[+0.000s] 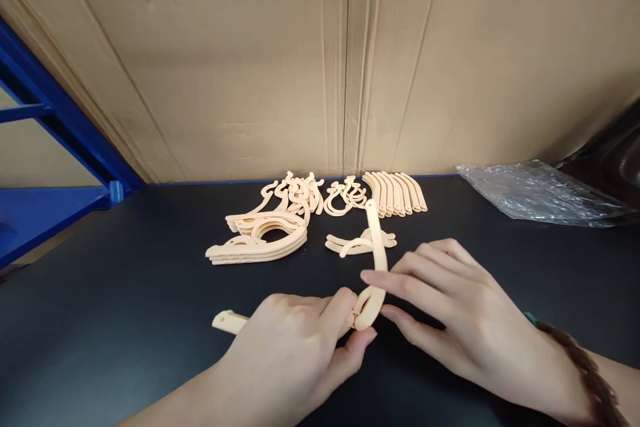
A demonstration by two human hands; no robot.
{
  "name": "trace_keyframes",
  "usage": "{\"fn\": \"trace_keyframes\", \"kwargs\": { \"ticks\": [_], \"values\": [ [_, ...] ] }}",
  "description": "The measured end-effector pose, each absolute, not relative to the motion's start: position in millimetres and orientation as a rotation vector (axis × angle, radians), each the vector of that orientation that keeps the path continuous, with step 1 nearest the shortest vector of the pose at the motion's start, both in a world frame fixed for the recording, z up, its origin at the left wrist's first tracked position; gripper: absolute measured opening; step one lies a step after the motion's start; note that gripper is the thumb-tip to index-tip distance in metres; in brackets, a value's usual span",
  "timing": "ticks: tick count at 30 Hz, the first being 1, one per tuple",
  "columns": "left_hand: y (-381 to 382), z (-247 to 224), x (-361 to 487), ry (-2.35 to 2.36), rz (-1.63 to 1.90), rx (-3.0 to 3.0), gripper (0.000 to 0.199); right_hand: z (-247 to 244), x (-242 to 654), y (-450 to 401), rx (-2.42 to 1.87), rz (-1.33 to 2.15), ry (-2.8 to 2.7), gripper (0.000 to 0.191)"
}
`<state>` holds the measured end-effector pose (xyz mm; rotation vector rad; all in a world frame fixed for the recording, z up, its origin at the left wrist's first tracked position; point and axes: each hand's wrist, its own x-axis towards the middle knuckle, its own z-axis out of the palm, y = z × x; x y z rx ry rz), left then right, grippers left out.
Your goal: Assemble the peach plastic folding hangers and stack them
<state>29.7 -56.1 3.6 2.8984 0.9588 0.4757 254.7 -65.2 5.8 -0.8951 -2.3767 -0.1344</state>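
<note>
My left hand is closed around a beige plastic hanger piece, whose holed end sticks out to the left. In my right hand, thumb and fingers pinch a curved beige arm with a small hook-like branch. This arm points up and away, and its lower end meets the left piece at my left fingertips. The joint itself is partly hidden by the fingers. Just beyond lie a few loose curved pieces, partly behind the raised arm.
Several stacked hanger pieces lie left of centre. Behind are piles of small hooks and a row of curved arms. Clear plastic bag at back right; cardboard wall behind; blue metal frame at left.
</note>
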Motion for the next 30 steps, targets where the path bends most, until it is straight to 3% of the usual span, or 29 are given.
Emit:
{"fn": "trace_keyframes", "kwargs": {
  "ticks": [6, 10, 23, 30],
  "values": [
    [-54, 7, 30, 0.794, 0.399, 2.949, 0.017, 10, 253, -65, -0.982, 0.243, -2.361, 0.011],
    [-49, 8, 27, 0.685, 0.382, 2.993, 0.011, 10, 257, -56, -1.050, 0.266, -2.310, 0.015],
    [-38, 5, 23, 0.527, 0.537, 3.097, 0.026, 6, 265, -50, -1.061, 0.421, -2.445, 0.021],
    [-35, 5, 21, 0.604, 0.589, 3.089, 0.023, 8, 268, -46, -1.043, 0.490, -2.520, 0.023]
  ]
}}
